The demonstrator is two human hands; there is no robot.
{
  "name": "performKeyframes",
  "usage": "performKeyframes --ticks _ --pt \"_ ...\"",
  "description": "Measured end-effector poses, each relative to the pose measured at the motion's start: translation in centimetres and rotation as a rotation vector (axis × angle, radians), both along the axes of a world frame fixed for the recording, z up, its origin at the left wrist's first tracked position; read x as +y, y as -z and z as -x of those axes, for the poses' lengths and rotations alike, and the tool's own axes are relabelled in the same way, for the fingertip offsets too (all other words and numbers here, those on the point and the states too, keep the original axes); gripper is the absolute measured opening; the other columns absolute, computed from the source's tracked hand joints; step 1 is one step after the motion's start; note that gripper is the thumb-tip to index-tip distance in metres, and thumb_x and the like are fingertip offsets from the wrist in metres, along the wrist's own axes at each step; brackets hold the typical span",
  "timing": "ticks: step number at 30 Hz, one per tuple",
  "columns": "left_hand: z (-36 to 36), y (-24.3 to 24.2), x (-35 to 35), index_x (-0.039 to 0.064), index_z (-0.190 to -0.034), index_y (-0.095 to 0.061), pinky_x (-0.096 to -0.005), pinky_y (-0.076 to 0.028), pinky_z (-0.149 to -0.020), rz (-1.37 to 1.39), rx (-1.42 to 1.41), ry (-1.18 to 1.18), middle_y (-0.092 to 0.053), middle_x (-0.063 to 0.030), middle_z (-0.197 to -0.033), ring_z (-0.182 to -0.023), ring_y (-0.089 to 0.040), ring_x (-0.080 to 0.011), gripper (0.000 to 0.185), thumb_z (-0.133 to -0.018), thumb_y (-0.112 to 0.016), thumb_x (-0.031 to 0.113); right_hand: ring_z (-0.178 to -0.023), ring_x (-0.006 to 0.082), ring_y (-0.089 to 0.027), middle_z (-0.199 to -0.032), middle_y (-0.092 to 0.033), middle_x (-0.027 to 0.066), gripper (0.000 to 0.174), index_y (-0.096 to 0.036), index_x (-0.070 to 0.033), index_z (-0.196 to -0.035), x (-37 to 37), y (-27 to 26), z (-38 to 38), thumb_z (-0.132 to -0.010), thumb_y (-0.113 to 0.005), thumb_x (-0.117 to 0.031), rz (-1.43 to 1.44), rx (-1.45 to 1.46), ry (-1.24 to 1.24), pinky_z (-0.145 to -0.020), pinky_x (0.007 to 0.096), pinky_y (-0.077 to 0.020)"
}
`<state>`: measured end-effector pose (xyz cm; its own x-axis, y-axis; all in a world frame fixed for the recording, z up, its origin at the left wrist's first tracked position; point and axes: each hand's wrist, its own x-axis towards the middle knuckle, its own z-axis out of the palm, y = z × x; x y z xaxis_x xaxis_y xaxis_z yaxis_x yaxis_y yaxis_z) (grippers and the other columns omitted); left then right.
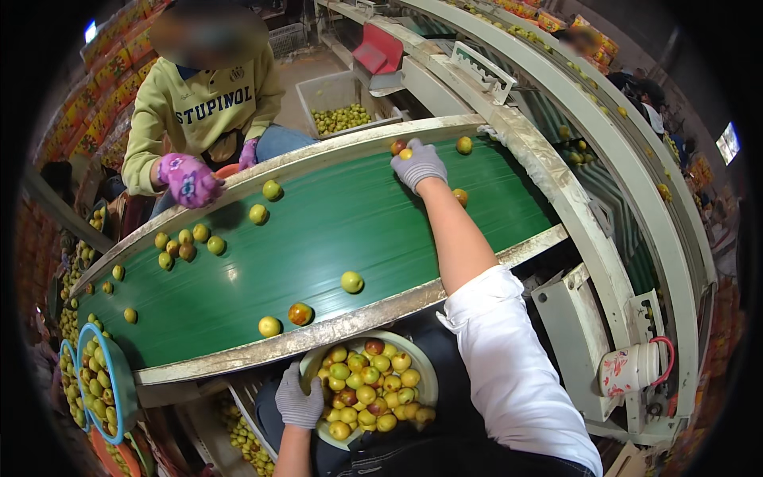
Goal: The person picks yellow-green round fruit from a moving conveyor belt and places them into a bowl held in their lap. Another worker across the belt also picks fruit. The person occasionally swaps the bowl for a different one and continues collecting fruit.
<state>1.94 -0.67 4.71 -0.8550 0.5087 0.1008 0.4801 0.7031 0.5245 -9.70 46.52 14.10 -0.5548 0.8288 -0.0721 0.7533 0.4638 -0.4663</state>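
My left hand point(299, 398), in a grey striped glove, grips the near-left rim of a pale round basin point(428, 365) on my lap. Yellow-green and reddish jujubes point(365, 394) fill much of it. My right hand point(422, 165), gloved alike, reaches across the green conveyor belt point(334, 220) to its far side. Its fingers close around a yellow jujube point(406, 153), and a redder jujube point(398, 146) shows just beyond; the palm side is hidden. Single jujubes lie near it, one point(464, 145) to the right and another point(459, 197) partly behind my forearm.
Opposite me, a person's hand in a purple flowered glove point(189, 180) hangs over the belt's far rail point(334, 143). A white crate point(334, 89) of jujubes stands behind it. Blue-rimmed baskets point(122, 381) sit at the left end. At right are curved conveyor frames point(647, 220) and a white mug point(630, 369).
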Motion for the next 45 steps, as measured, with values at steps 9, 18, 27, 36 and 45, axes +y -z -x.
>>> performKeyframes --ticks 9,18,27,36,45 --pt "0.0 -0.1 0.1 -0.002 -0.119 -0.054 -0.0451 -0.052 -0.075 -0.025 0.008 0.009 -0.062 -0.0203 -0.097 -0.087 -0.063 -0.0396 0.049 -0.079 -0.069 0.022 -0.087 0.0186 -0.065 -0.092 -0.066 0.0061 0.031 -0.065 -0.011 -0.104 -12.6 -3.7 -10.4 -0.079 -0.074 -0.028 0.740 0.444 -1.186 -0.081 0.0311 -0.0533" --pt "-0.1 -0.6 0.0 -0.001 -0.119 -0.054 -0.0450 -0.052 -0.076 -0.010 -0.022 -0.006 -0.062 -0.0201 -0.097 -0.086 -0.062 -0.0397 0.049 -0.079 -0.069 0.022 -0.089 0.0271 -0.068 -0.110 -0.066 0.0170 0.041 -0.065 -0.010 -0.113 -10.8 -7.2 -8.4 -0.086 -0.064 -0.041 0.487 0.353 -0.597 -0.085 0.0356 -0.0540" --pt "-0.1 0.3 0.0 -0.002 -0.121 -0.054 -0.0444 -0.052 -0.079 -0.015 -0.010 -0.013 -0.062 -0.0216 -0.101 -0.090 -0.063 -0.0399 0.050 -0.078 -0.070 0.018 -0.120 0.0322 -0.052 -0.134 -0.048 0.0112 0.044 -0.055 -0.020 -0.127 -1.4 3.9 0.4 -0.085 -0.066 -0.029 -0.404 0.132 -0.389 -0.100 0.0424 -0.0452" --pt "-0.2 0.8 -0.3 -0.002 -0.121 -0.054 -0.0443 -0.052 -0.081 -0.026 0.016 -0.008 -0.063 -0.0223 -0.102 -0.091 -0.063 -0.0403 0.050 -0.078 -0.070 0.018 -0.095 0.0373 -0.063 -0.121 -0.053 0.0164 0.031 -0.060 -0.012 -0.113 3.2 -0.1 -4.7 -0.083 -0.056 -0.021 -0.405 0.487 0.307 -0.084 0.0475 -0.0530" --pt "-0.2 0.9 -0.1 -0.001 -0.122 -0.054 -0.0446 -0.052 -0.081 -0.029 0.000 -0.008 -0.063 -0.0218 -0.103 -0.091 -0.063 -0.0402 0.050 -0.078 -0.070 0.018 -0.116 0.0341 -0.058 -0.133 -0.052 0.0190 0.055 -0.055 -0.014 -0.128 8.0 0.6 -9.7 -0.080 -0.066 -0.037 -0.121 0.104 0.369 -0.094 0.0433 -0.0495"
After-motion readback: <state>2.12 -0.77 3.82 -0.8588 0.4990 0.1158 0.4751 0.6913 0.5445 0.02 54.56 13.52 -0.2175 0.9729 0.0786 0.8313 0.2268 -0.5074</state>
